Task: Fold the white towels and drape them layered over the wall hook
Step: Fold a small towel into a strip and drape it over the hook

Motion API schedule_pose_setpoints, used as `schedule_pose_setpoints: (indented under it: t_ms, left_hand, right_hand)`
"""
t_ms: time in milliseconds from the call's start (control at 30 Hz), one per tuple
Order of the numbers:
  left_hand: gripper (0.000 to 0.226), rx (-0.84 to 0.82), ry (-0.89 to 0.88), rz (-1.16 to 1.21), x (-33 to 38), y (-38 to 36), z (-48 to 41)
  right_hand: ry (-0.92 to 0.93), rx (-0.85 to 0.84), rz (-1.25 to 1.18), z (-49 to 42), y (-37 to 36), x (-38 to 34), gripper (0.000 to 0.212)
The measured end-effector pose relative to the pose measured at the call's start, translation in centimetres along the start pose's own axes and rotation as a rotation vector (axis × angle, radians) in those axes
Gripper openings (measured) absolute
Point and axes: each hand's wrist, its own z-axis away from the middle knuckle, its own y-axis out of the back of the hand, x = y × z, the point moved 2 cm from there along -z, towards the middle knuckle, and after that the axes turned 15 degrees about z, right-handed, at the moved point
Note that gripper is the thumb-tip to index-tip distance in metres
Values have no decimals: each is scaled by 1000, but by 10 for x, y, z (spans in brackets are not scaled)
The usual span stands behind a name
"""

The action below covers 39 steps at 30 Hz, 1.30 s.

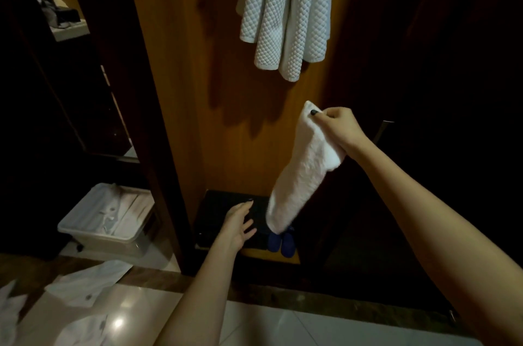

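Your right hand (pixel 336 126) pinches the white towel (pixel 304 173) by its top corner; it hangs at 6 o'clock from the quilted towels (pixel 285 12). Left hand (pixel 240 222) at 7 o'clock, fingers spread, holding nothing

plain white towel (pixel 300 176), white waffle-textured hanging towels (pixel 285 12), blue slippers (pixel 281 242)

A dim bedroom or hotel-room dressing corner, shown by waffle-textured towels (pixel 285 9) hanging on a wooden wall panel (pixel 175 62), blue slippers (pixel 281 242) at its foot, and a plastic bin (pixel 113 246) of white garments on glossy floor tiles (pixel 150 306).
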Motion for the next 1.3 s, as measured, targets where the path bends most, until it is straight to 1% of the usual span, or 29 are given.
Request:
schedule_pose_setpoints:
  t_ms: [33, 67, 167, 200, 267, 300, 333, 400, 467, 567, 600, 700, 800, 867, 933, 1000, 1067, 1167, 1233, 1300]
  left_hand:
    - [45, -30, -74, -34, 5, -4, 0]
    - [44, -78, -154, -55, 11, -11, 2]
    - [32, -278, -341, -173, 33, -43, 16]
    - [35, -346, -384, -232, 39, -56, 21]
    - [52, -472, -439, -355, 47, -79, 28]
    - [57, -531, -449, -410, 49, -89, 32]
    - [55, -579, -454, -452, 52, -96, 35]
    - [48, -610, -478, -495, 56, -104, 40]
    - [40, -616, -533, -506, 62, -107, 45]
    - [16, -709, -599, -469, 69, -113, 59]
    - [12, -722, -627, -458, 71, -116, 64]
    - [11, -696, -705, -454, 76, -121, 74]
    - [17, -644, -751, -468, 76, -124, 80]
    - [17, -605, -799, -434, 77, -125, 85]
    - [25, -573, -839, -375, 82, -123, 87]
    - [33, -598, -835, -326, 89, -117, 89]
    - [33, -661, -802, -339, 95, -110, 92]
    - [24, -729, -769, -400, 103, -102, 98]
    - [17, -764, -726, -379, 105, -98, 100]
    - [16, -797, -669, -348, 105, -95, 103]
  right_hand:
    - [37, -68, 14, 2, 0, -2, 37]
    - [71, -132, 30, 4, 0, -3, 41]
    - [162, -306, 69, 10, 5, -9, 37]
    - [185, -364, 77, 12, 7, -11, 37]
    - [222, -455, 84, 15, 11, -14, 34]
    - [237, -488, 85, 16, 14, -15, 31]
    - [251, -513, 87, 16, 17, -16, 28]
    - [273, -531, 103, 18, 22, -17, 22]
    - [283, -526, 134, 20, 26, -17, 16]
    - [289, -506, 187, 24, 27, -17, 14]
    - [293, -492, 204, 26, 26, -17, 14]
    - [291, -433, 253, 31, 26, -22, 15]
    - [277, -427, 329, 36, 31, -24, 18]
    - [241, -432, 395, 41, 37, -20, 23]
    - [216, -422, 448, 47, 44, -12, 31]
    - [196, -399, 377, 54, 50, -4, 32]
    - [154, -350, 203, 62, 53, 2, 26]
    - [89, -234, -35, 71, 51, 9, 17]
    - [81, -192, -153, 75, 47, 10, 13]
    - [56, -121, -231, 78, 39, 11, 11]
